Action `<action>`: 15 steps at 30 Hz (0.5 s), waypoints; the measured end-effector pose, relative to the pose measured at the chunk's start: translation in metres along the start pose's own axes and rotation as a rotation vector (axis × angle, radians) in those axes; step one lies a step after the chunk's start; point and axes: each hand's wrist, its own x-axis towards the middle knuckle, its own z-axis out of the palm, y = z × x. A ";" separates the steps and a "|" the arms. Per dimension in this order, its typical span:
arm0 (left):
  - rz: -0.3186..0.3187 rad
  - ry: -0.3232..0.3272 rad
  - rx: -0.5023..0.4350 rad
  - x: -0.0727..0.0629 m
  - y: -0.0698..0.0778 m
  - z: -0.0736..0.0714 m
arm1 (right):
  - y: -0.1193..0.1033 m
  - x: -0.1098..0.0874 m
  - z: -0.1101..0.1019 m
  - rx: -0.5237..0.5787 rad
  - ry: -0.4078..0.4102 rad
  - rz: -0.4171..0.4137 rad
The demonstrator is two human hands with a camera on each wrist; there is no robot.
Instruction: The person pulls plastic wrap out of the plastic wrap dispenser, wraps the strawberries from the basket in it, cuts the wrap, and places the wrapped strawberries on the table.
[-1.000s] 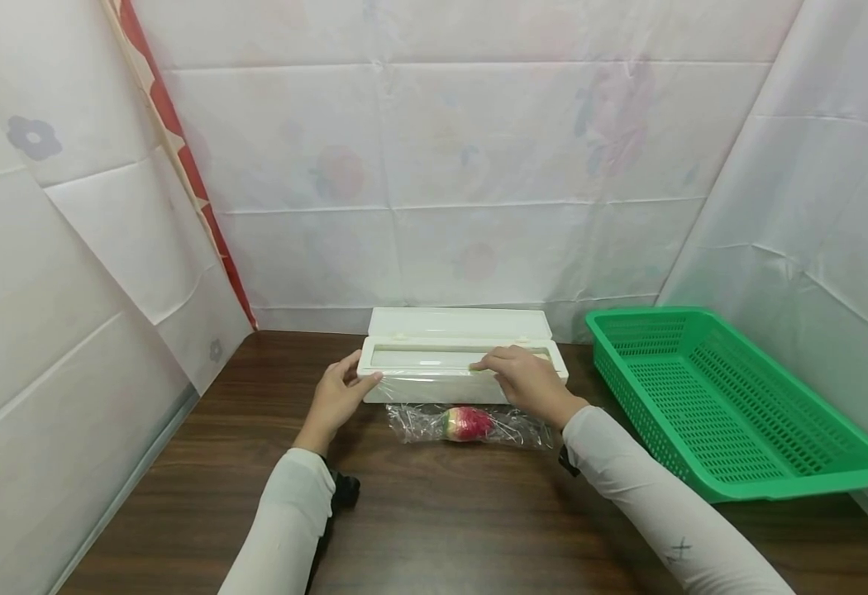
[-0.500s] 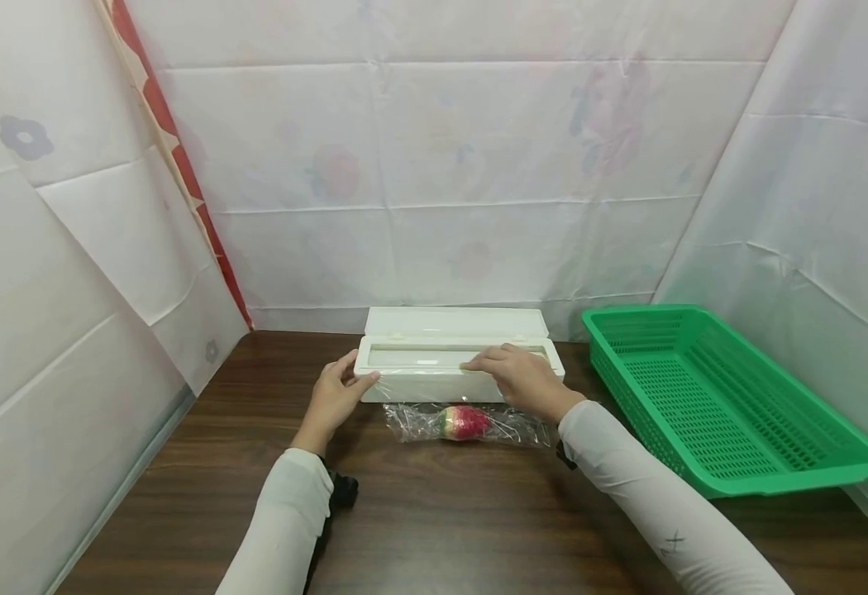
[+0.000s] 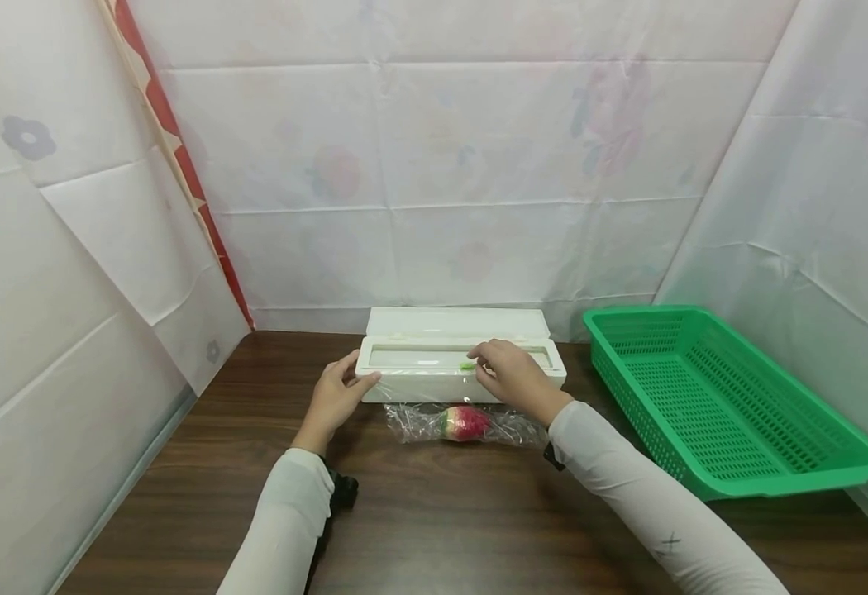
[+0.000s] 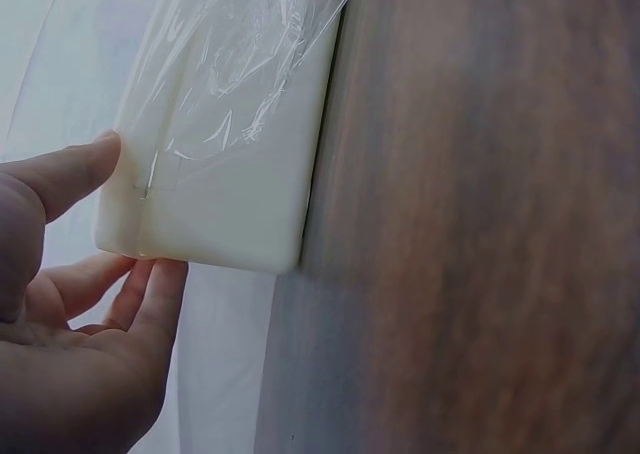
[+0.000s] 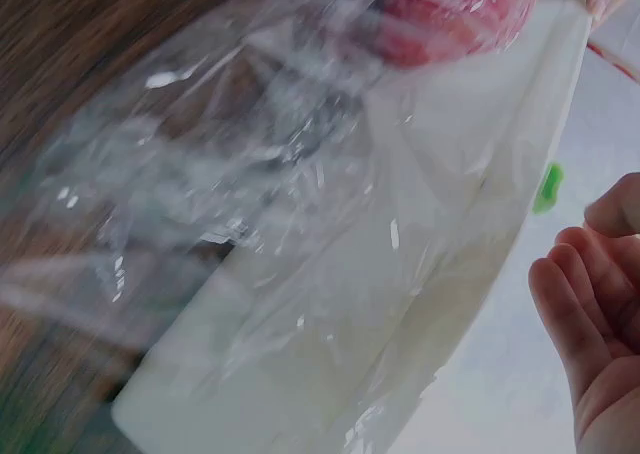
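A white cling film dispenser [image 3: 419, 387] stands on the table with its lid [image 3: 456, 322] tipped back. My left hand [image 3: 333, 402] grips its left end, thumb on the front edge and fingers against the end, as the left wrist view shows. A small green slider [image 3: 467, 366] sits on the dispenser's top edge. Just right of the slider is my right hand [image 3: 516, 378], fingers loosely bent, holding nothing; a gap shows in the right wrist view. Clear film [image 5: 300, 174] hangs down the front to a red and pale-green fruit-like object [image 3: 466, 422] wrapped in film on the table.
A green plastic basket [image 3: 791, 483] stands to the right on the dark wooden table [image 3: 434, 521]. Pale patterned sheets [image 3: 434, 165] hang behind and on both sides, close behind the dispenser.
My right hand has come off the green slider and lifted slightly, leaving the slider exposed. The left hand, the dispenser and the wrapped object look unchanged.
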 end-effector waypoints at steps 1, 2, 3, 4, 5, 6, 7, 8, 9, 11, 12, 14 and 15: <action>0.001 0.004 0.002 0.000 0.000 0.000 | -0.002 0.001 0.000 0.011 -0.002 0.011; 0.002 0.007 0.003 0.000 0.001 0.000 | -0.004 0.002 0.001 0.020 -0.005 0.025; 0.003 0.009 0.004 0.000 0.001 0.000 | -0.005 0.003 0.002 0.026 -0.011 0.041; 0.005 0.009 0.007 0.001 0.001 0.000 | -0.006 0.003 0.003 0.027 -0.017 0.055; 0.007 0.009 0.010 0.001 0.001 0.001 | -0.007 0.003 0.004 0.024 -0.021 0.066; 0.005 0.009 0.011 0.001 0.001 0.001 | -0.008 0.003 0.005 0.018 -0.025 0.077; 0.006 0.008 0.014 0.001 0.001 0.001 | -0.008 0.003 0.006 0.005 -0.028 0.086; 0.007 0.008 0.015 0.001 0.001 0.001 | -0.008 0.003 0.007 -0.008 -0.029 0.090; 0.008 0.007 0.017 0.001 0.001 0.001 | -0.008 0.003 0.008 -0.024 -0.029 0.093; 0.010 0.009 0.017 0.001 0.001 0.001 | -0.008 0.003 0.010 -0.047 -0.023 0.091; 0.012 0.010 0.017 0.001 0.001 0.001 | -0.008 0.003 0.011 -0.054 -0.021 0.090; 0.015 0.011 0.016 0.001 0.001 0.001 | -0.008 0.003 0.011 -0.060 -0.017 0.089; 0.017 0.012 0.016 0.001 0.001 0.001 | -0.008 0.003 0.012 -0.060 -0.016 0.090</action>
